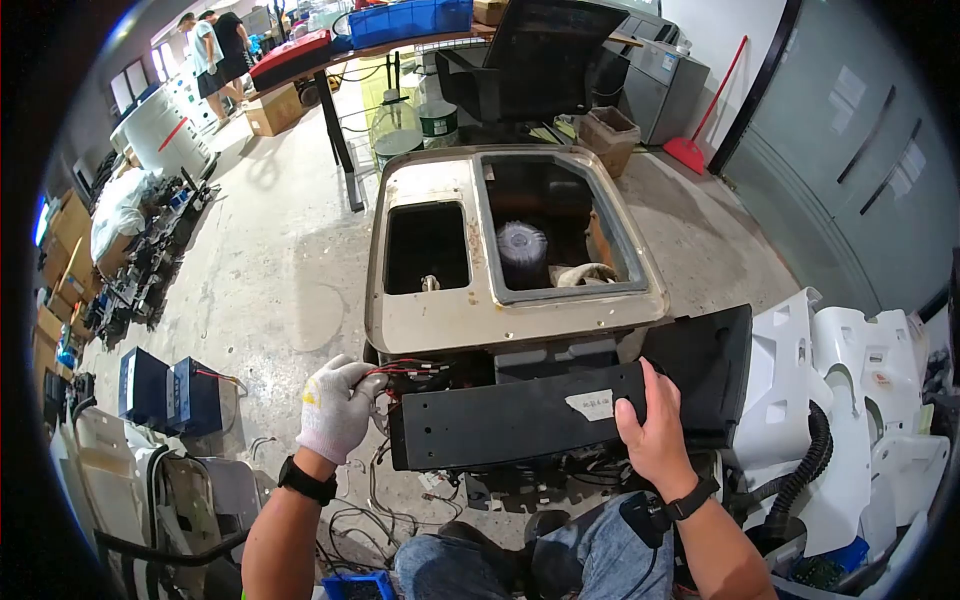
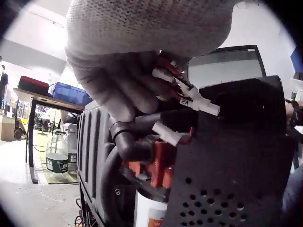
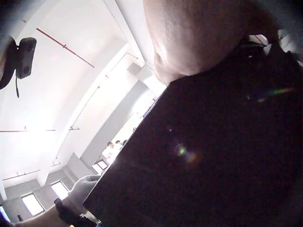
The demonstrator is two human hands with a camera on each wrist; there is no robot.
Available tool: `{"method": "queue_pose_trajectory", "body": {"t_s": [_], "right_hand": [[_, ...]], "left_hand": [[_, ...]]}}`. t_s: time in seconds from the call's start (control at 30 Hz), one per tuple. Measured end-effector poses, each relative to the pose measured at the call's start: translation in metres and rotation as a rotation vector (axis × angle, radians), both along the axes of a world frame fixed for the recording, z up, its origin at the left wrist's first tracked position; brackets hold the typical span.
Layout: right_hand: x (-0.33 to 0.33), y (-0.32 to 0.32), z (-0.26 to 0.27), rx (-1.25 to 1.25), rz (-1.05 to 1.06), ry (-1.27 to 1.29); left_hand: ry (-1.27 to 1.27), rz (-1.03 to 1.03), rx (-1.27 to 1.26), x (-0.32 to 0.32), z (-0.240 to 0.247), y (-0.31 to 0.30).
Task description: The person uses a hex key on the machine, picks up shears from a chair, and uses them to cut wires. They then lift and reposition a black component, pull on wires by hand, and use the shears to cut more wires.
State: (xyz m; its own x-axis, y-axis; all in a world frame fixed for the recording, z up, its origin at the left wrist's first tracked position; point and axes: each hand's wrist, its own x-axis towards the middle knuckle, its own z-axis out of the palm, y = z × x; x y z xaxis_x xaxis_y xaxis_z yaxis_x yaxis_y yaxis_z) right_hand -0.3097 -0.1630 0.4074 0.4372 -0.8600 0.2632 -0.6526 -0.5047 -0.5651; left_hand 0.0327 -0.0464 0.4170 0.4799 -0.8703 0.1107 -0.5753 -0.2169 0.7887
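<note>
Two hands work at the black panel, which stands on edge against the near side of the beige machine housing. At the panel's left end, the gloved left hand has its fingers curled round a bundle of red wires with white connectors. At the panel's right end, the bare right hand clasps it, fingers curled over its upper edge.

To do this well, I judge the wires should be held slack and clear of the panel's edge, gripped at the connectors rather than the leads, with the right hand steadying the panel level.

Beyond the panel the housing has two openings. The left opening is dark, with a small pale fitting at its near rim. The right opening holds a round white brush and a crumpled cloth.

Farther beyond the panel stand an open cardboard box and a blue crate; their contents cannot be made out.
</note>
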Motion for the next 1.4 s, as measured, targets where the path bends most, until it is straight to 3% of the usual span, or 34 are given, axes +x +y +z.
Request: {"method": "queue_pose_trajectory", "body": {"t_s": [0.1,0.17,0.27,0.33,0.47,0.67,0.73,0.87,1.0,1.23,1.4], "right_hand": [[-0.001,0.0,-0.002,-0.022,-0.001,-0.002],[-0.001,0.0,-0.002,-0.031,0.007,-0.007],[-0.001,-0.001,-0.003,-0.043,0.019,-0.005],[-0.002,-0.001,-0.004,-0.045,0.023,-0.01],[0.0,0.0,-0.007,-0.025,-0.032,-0.019],[-0.001,-0.003,-0.013,-0.121,-0.007,-0.031],[-0.002,-0.005,-0.014,-0.109,0.016,-0.03],[-0.004,-0.008,-0.02,-0.105,0.012,-0.008],[-0.005,-0.009,-0.021,-0.06,0.011,-0.001],[-0.006,-0.016,-0.026,-0.037,0.009,-0.009],[-0.004,-0.016,-0.023,-0.013,0.038,-0.036]], "left_hand": [[0.084,0.015,0.049,0.003,-0.012,0.004],[-0.073,-0.018,0.098,0.007,-0.022,0.006],[-0.072,0.0,0.095,0.004,-0.026,0.004],[0.031,-0.025,0.044,0.016,-0.052,0.003],[-0.05,0.004,0.006,0.008,-0.049,0.008],[0.054,0.066,0.013,-0.006,-0.038,0.039],[0.041,0.057,0.168,-0.002,-0.038,0.055],[-0.032,0.118,0.238,-0.005,-0.038,0.086],[-0.032,0.027,0.217,-0.028,-0.022,0.098],[0.076,-0.095,0.047,-0.059,-0.064,0.094],[0.076,0.025,0.146,-0.058,-0.091,0.106]]}}
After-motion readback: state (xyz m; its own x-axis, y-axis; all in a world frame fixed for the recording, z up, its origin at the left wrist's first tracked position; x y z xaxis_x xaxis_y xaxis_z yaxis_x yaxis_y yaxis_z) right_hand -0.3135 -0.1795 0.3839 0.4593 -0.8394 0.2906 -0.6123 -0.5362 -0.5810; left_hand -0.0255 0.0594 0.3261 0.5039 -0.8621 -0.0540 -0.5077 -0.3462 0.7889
